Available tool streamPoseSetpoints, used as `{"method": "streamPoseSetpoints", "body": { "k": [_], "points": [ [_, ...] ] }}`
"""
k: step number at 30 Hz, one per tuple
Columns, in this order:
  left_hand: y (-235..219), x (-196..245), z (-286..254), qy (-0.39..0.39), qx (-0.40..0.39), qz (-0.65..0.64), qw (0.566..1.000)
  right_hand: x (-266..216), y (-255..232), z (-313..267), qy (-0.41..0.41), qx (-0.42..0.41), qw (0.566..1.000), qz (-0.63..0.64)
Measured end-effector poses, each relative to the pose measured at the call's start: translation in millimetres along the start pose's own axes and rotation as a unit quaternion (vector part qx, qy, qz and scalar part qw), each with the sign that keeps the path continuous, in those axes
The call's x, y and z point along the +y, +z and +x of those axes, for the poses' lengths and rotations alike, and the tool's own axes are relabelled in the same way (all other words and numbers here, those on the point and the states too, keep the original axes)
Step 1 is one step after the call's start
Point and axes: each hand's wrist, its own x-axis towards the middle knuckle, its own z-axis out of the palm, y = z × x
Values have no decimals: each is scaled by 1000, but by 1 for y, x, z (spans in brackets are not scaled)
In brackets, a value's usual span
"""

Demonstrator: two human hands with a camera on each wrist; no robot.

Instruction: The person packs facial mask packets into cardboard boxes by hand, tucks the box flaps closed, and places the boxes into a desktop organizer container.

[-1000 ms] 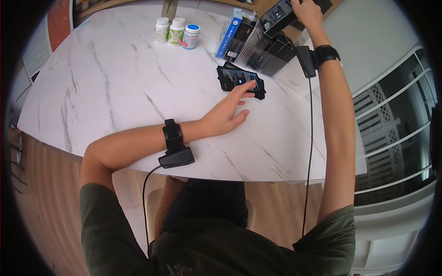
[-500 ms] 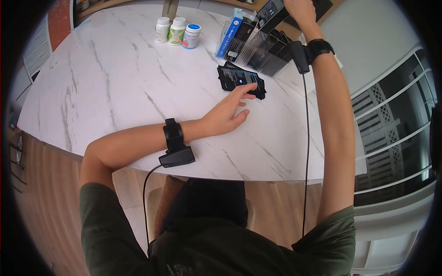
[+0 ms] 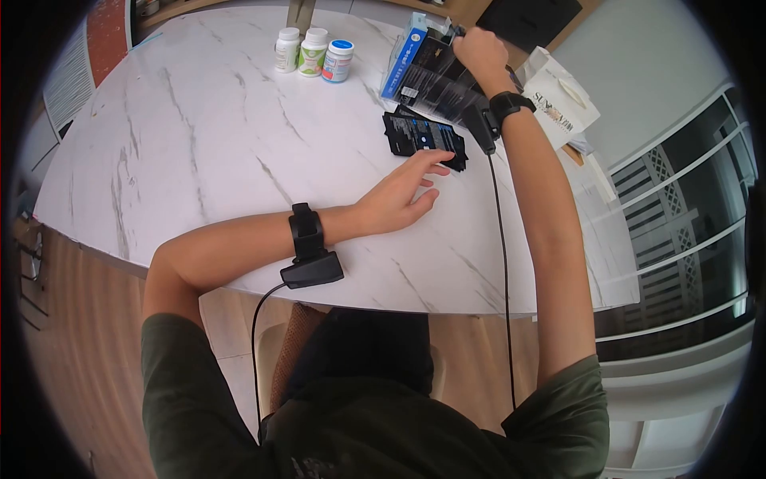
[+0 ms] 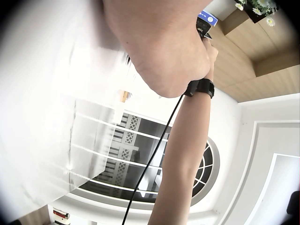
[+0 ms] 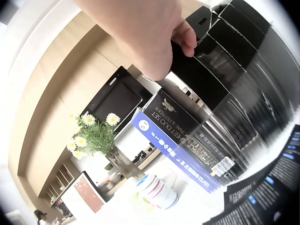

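Note:
In the head view my right hand (image 3: 484,57) is over a clear plastic organizer (image 3: 437,102) at the far right of the table. Its fingers grip the top of a black box (image 5: 201,79), which stands among other black boxes in the organizer; the thumb side is hidden. A blue box (image 3: 404,57) stands at the organizer's left end. My left hand (image 3: 399,195) rests on the table with fingers loosely extended, fingertips at the near edge of a spread stack of black printed cards (image 3: 415,136). The left wrist view hides most of that hand's fingers.
Three supplement bottles (image 3: 313,54) stand left of the organizer. A white paper bag (image 3: 558,100) sits to its right. Behind the table are a flower vase (image 5: 121,161) and a black screen-like panel (image 3: 533,24). Wrist-camera cables hang from both arms.
My right hand has moved left and down, lowering the black box from above into the organizer. The white bag now shows more fully. The left hand stays beside the cards.

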Motion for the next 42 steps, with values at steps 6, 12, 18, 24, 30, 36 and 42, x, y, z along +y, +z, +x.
{"method": "streamPoseSetpoints", "body": {
  "k": [6, 12, 18, 24, 30, 36, 42],
  "points": [
    [-1, 0, -1, 9, 3, 18, 1000, 2, 3, -4, -19, 3, 999, -32],
    [-2, 0, -1, 14, -9, 35, 999, 14, -32, -19, -64, 110, 985, 118],
    [-3, 6, -3, 33, -70, 55, 995, -4, -51, -124, -136, -275, 790, 531],
    [2, 1, -12, 76, -162, -17, 984, -30, -27, -202, -169, -527, 522, 649],
    [4, 3, -8, 116, -161, -26, 980, -31, -16, -215, -56, -583, 406, 702],
    [12, 13, -13, 97, -182, -64, 976, -34, -21, -220, -168, -474, 568, 651],
    [14, 15, -15, 98, -197, -24, 975, -35, -12, -230, -86, -476, 540, 688]
  ]
}}
